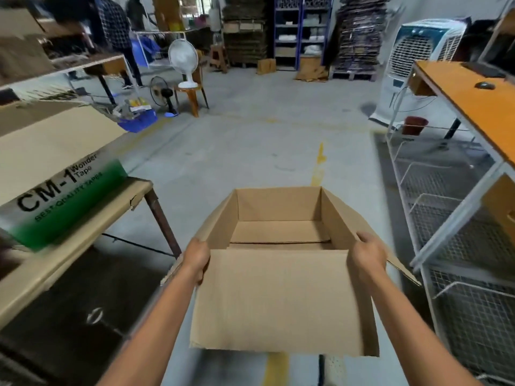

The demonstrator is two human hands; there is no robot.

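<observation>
WAREHOUSE AISLE: A person is holding an empty corrugated cardboard box out in front of the body, above the concrete floor. A paper-covered table is standing on the left and a white wire rack on the right. The left hand is gripping the box's near left corner, fingers curled round the wall. The right hand is clamping the near right corner the same way, fingers wrapped over the top edge. The top flaps are standing open, the near one hanging toward the person and the side ones splaying outward. The bottom flaps are lying folded shut inside, with no tape showing there.

The step in hand appears to be carrying the box to a work spot. Doing it well is calling for level, even grips on both sides and enough support that the seemingly untaped bottom is not sagging. It also means taking a line down the aisle that is steering the splayed flaps away from the "CM-1 Wonder Tape" carton and the rack.
</observation>
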